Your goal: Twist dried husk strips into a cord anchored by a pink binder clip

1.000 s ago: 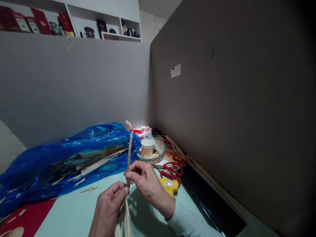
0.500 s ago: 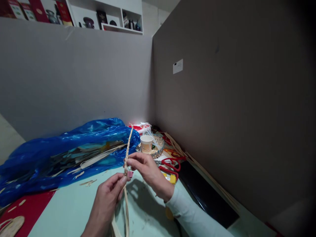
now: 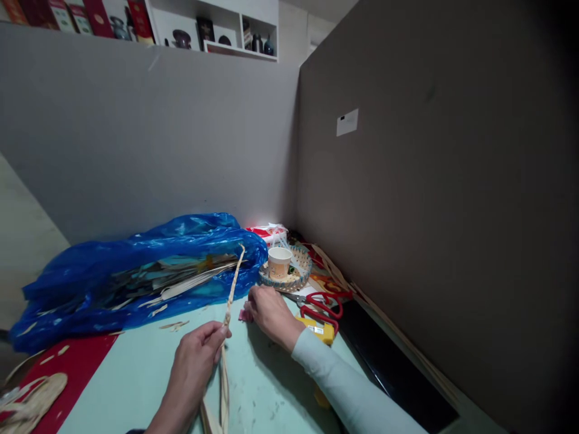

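Note:
A pale braid of flat plant-fibre strips (image 3: pixel 233 289) rises from my left hand (image 3: pixel 196 355), its thin tip bent at the top. My left thumb and fingers pinch it near its lower end, and loose unbraided strips hang below toward the table edge. To the right of the braid and apart from it is my right hand (image 3: pixel 274 316), back upward, fingers curled down at a small pink clip (image 3: pixel 245 315). Part of the clip is hidden by the fingertips.
Behind lies a blue plastic bag (image 3: pixel 181 236) of dried strips. A paper cup (image 3: pixel 279 263) stands in a woven basket (image 3: pixel 304 278). Red-handled scissors (image 3: pixel 323 304), a yellow tool (image 3: pixel 320 331) and a black panel (image 3: pixel 389 367) lie right. Partition walls enclose the table.
My right hand has drawn away from the braid to the right with the pink clip at its fingertips. My left hand still pinches the braid, slightly lower. The view has shifted left.

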The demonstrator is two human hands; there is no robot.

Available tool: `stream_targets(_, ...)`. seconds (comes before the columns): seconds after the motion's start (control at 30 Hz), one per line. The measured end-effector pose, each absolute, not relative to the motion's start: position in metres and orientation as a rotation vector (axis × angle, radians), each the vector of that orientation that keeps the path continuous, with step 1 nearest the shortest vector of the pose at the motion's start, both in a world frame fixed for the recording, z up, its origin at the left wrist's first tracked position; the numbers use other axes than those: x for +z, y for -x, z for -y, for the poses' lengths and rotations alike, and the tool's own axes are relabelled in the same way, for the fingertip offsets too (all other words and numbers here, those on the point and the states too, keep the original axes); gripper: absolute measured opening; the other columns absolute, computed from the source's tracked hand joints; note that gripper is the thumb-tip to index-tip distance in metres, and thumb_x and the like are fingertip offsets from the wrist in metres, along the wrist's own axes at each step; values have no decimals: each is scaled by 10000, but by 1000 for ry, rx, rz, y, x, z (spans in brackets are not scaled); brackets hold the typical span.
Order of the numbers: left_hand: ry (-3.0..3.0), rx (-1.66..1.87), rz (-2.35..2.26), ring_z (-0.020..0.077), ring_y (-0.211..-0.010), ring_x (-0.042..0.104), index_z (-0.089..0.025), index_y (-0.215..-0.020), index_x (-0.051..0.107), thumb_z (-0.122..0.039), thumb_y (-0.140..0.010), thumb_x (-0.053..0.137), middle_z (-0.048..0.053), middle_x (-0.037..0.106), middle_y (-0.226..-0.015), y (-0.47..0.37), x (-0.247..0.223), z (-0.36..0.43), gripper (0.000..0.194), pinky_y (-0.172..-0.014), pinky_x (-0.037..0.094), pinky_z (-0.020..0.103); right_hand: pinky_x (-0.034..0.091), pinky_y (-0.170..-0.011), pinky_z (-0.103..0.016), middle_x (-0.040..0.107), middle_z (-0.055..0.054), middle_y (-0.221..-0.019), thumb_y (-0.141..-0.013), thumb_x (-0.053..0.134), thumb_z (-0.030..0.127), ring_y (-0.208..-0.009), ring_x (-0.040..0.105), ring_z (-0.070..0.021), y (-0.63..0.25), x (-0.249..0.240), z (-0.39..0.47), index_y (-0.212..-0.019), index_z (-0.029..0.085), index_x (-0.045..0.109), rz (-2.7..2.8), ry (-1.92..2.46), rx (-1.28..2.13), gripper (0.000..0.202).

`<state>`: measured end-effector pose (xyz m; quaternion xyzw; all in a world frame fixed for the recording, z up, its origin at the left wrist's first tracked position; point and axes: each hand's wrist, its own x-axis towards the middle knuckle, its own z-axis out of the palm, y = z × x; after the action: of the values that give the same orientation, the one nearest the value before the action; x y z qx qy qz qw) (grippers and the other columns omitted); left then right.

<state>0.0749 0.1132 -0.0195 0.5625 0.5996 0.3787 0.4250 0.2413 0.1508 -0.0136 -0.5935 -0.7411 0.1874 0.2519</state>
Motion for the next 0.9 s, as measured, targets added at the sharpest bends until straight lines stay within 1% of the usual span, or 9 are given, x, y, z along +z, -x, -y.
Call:
stream_targets(0.07,-1420,895,-1533,115,-454,291,-174,-645,607,-544,-702,570,-88,331,-443,-72,-20,-111,376,-483,188,226,320,-622,-289,664,-125,-864,-838,511,146,-775,604,-217,-240,-16,-155,-974,141,622,2042,1650,483,176)
stream_targets(0.17,-1452,842,-1574,117,-453,280,-183,-618,597,-515,-715,544,-89,309,-442,-70,-19,-109,351,-481,182,233,292,-608,-287,654,-111,-860,-839,504,142,-765,589,-208,-241,-17,-158,-979,157,605,2071,1673,456,174)
stream_targets(0.37,-1521,815,-1610,135,-471,331,-189,-559,589,-415,-711,532,-68,365,-440,-67,-22,-111,278,-497,199,244,297,-655,-284,631,-109,-897,-841,488,126,-800,559,-193,-241,-15,-158,-965,151,583,2077,1686,442,159)
stream_targets(0.5,-1545,806,-1632,146,-470,355,-194,-554,602,-412,-714,519,-66,375,-429,-66,-26,-115,283,-501,217,248,294,-641,-273,623,-87,-840,-818,474,117,-750,535,-177,-242,-10,-158,-922,148,587,2053,1675,488,156)
stream_targets(0.63,-1575,797,-1634,147,-478,368,-191,-540,613,-371,-705,517,-61,386,-433,-66,-25,-115,261,-508,224,252,298,-625,-256,627,-44,-773,-751,521,109,-725,524,-162,-248,-8,-160,-830,159,606,2066,1616,590,126)
stream_targets(0.8,-1599,768,-1622,154,-487,395,-192,-543,629,-336,-703,515,-53,409,-432,-68,-20,-115,245,-508,236,250,334,-616,-235,664,-33,-810,-723,603,141,-723,551,-154,-256,-11,-165,-963,143,643,2062,1569,753,244)
stream_targets(0.9,-1615,751,-1620,157,-486,402,-194,-544,631,-331,-701,510,-52,415,-427,-68,-19,-115,241,-512,243,252,341,-588,-228,665,-19,-756,-732,653,206,-679,555,-146,-258,-9,-166,-905,147,681,2066,1545,858,185)
